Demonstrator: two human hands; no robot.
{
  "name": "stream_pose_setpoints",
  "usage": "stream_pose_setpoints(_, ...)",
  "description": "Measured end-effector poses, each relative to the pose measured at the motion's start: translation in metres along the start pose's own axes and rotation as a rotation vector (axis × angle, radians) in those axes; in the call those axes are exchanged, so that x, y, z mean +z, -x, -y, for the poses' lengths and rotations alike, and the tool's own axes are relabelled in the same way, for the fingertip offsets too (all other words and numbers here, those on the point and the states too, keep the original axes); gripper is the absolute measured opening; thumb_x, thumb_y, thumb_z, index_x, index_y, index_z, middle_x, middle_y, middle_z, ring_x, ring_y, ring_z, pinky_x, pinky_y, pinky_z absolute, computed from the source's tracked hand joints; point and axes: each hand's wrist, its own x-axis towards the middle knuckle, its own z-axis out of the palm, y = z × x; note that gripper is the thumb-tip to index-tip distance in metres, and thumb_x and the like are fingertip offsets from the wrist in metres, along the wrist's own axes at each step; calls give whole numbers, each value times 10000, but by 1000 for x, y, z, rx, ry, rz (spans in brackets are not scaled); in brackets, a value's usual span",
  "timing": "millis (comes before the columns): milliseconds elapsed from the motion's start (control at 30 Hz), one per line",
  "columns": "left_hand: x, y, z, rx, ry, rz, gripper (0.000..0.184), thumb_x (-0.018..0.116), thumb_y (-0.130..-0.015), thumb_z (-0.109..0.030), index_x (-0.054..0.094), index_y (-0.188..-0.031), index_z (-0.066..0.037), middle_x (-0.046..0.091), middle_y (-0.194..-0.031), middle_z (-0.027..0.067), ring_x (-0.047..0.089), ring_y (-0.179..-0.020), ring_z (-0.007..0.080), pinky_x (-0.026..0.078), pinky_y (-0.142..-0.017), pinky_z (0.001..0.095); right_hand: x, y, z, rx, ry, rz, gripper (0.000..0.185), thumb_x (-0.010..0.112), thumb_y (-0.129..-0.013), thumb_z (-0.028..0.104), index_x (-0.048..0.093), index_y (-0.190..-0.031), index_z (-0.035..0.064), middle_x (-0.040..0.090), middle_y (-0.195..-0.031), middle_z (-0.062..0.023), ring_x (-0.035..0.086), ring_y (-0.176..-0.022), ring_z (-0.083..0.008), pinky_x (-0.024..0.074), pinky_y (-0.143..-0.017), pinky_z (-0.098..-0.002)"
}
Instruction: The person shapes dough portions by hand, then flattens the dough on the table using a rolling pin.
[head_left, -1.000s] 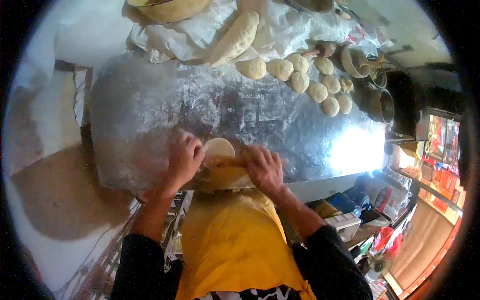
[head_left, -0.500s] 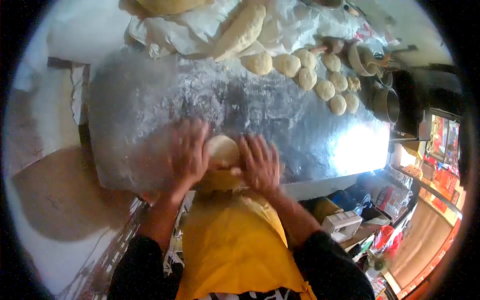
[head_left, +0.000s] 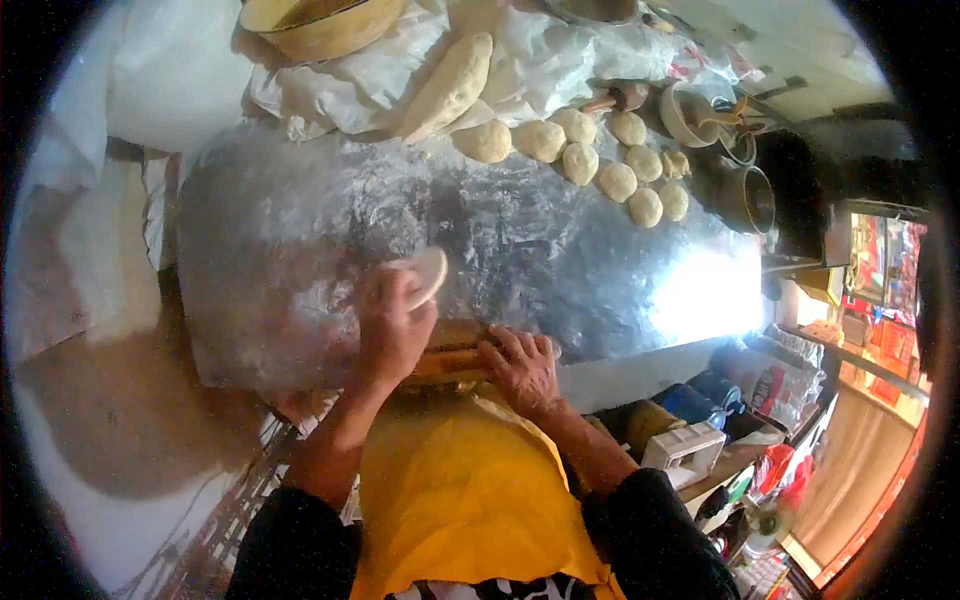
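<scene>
Near the centre of the frame, the left hand was closed in a narrow grip on a flat round of dough, its fingers curled about the near left side of the piece. The round was tilted up, its pale rim toward the right; whether its lower edge touched the table could not be told. Just below and to the right, the right hand lay palm down over the right part of a rolling pin, its fingers slightly spread and bent rather than stretched wide; how firmly it gripped could not be seen. The pin lay level along the near edge of the table, just above the yellow apron at the bottom centre. Well apart from both hands, a cluster of dough balls sat to the upper right of centre. To the left of that cluster, a long piece of dough lay slantwise against white plastic sheeting, and a round tan bowl stood at the upper left.
</scene>
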Motion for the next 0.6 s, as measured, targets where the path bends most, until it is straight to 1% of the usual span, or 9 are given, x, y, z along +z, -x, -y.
stream_pose_setpoints(67, -10, -11, -27, 187, -346, 92, 524, 846, -885, -274, 622, -1309, -64, 592, -1444, 199, 623, -1290, 389, 506, -1095, 487, -11, -4, 3, 15, -14, 13, 605, 778, -860, 421, 646, -1396, 175, 589, -1451, -126, 591, -1238, -327, 426, -1015, -514)
stream_pose_setpoints(100, -6, -13, -5, 185, -291, 276, 652, 829, -901, -374, 604, -1438, -80, 574, -1502, 193, 567, -1357, 406, 449, -1150, 540, -20, -13, 5, 49, -10, 38, 583, 771, -868, 413, 647, -1385, 174, 591, -1441, -130, 592, -1237, -325, 429, -1005, -512)
stream_pose_setpoints(200, -24, -51, 2, -55, -87, 288, 657, 770, -936, -448, 604, -1453, -78, 574, -1522, 181, 515, -1424, 381, 394, -1193, 561, -20, -59, -12, 96, 105, 76, 525, 731, -920, 378, 630, -1393, 174, 590, -1441, -143, 596, -1238, -331, 431, -991, -524)
stream_pose_setpoints(233, -37, -66, 1, 7, -157, 261, 697, 715, -960, -513, 590, -1483, -70, 576, -1528, 192, 489, -1452, 388, 333, -1229, 577, -27, -89, -15, 111, 151, -102, 535, 710, -940, 361, 607, -1425, 159, 580, -1467, -146, 585, -1273, -336, 427, -1011, -528)
stream_pose_setpoints(267, -34, -70, 27, 206, -407, 258, 849, 682, -947, -618, 509, -1552, -48, 488, -1614, 203, 449, -1482, 406, 297, -1244, 590, -25, -104, -11, 123, 192, -278, 546, 690, -960, 344, 583, -1457, 144, 570, -1492, -149, 573, -1308, -340, 423, -1030, -533)
stream_pose_setpoints(400, -31, 5, 38, 175, -462, 301, 1159, 604, -889, -814, 270, -1682, -38, 281, -1737, 191, 266, -1604, 401, 164, -1283, 631, 18, -72, 9, 99, 179, -216, 673, 654, -979, 302, 462, -1583, 75, 535, -1556, -142, 541, -1385, -330, 390, -1110, -520)
stream_pose_setpoints(467, -26, 10, 46, 187, -458, 284, 1120, 586, -909, -807, 273, -1689, -67, 269, -1744, 182, 257, -1606, 410, 153, -1277, 654, 13, -74, -2, 54, 89, -195, 645, 651, -965, 247, 485, -1571, 105, 570, -1517, -120, 575, -1333, -317, 400, -1096, -516)
stream_pose_setpoints(500, -31, -10, 33, 160, -461, 277, 907, 655, -977, -630, 369, -1654, -98, 379, -1686, 201, 358, -1554, 415, 250, -1265, 605, 12, -86, -13, 84, 48, -169, 571, 649, -949, 193, 549, -1508, 134, 609, -1452, -111, 599, -1266, -309, 419, -1054, -506)
stream_pose_setpoints(600, -15, -74, 36, 123, -207, 202, 688, 712, -996, -377, 478, -1586, -111, 496, -1596, 201, 453, -1481, 407, 349, -1231, 524, -13, -100, -19, 94, 11, -51, 493, 662, -941, 187, 604, -1429, 141, 634, -1389, -116, 609, -1227, -314, 434, -1014, -499)
